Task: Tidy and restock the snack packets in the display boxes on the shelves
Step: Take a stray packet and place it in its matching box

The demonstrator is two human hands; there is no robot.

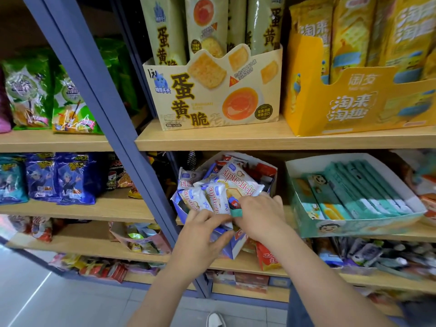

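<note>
A blue-and-white display box [232, 247] on the middle shelf is tilted forward and holds several white wafer packets [218, 200] lying in a loose heap. My left hand [204, 234] grips the box's front edge, its fingers curled over the rim and touching a white packet. My right hand [258, 217] is at the same front edge, pinching a small teal packet [236, 213] beside the white ones. Red packets [266, 171] lie at the back of the box.
A teal display box [354, 226] of flat teal packets stands just right. Above are a cream egg-yolk cracker box [212, 100] and a yellow box [354, 109]. A blue shelf upright [113, 128] runs down the left. Lower shelves hold mixed packets; my shoe [215, 320] shows below.
</note>
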